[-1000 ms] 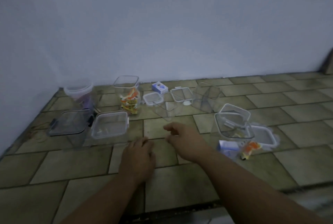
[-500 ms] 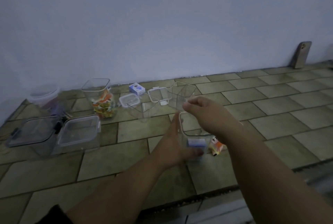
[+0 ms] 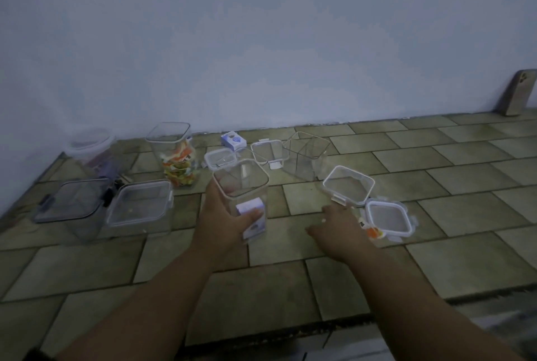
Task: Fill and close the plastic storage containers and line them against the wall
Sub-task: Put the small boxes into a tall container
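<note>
My left hand [image 3: 223, 221] grips a tall clear container [image 3: 242, 186] with no lid; a small white and blue packet [image 3: 252, 219] lies inside it. My right hand [image 3: 338, 228] hovers low over the tiles with fingers spread, holding nothing, just in front of a clear lid [image 3: 348, 184] with white clips. A second square lid [image 3: 388, 216] lies to its right, with an orange packet [image 3: 372, 231] beside it. Another open clear container [image 3: 305, 155] stands further back. A tall container [image 3: 174, 154] holds orange and yellow packets.
Two low lidded boxes, one dark-rimmed [image 3: 71, 206] and one clear [image 3: 139, 205], sit at the left. A round tub [image 3: 91, 150] stands near the wall. Small lids [image 3: 220, 158] [image 3: 267, 151] and a blue-white box [image 3: 233, 141] lie at the back. A phone [image 3: 518, 93] leans on the wall.
My left hand has taken hold of the tall container and shifted it left. My right hand dropped from above the container down to the floor by the lids.
</note>
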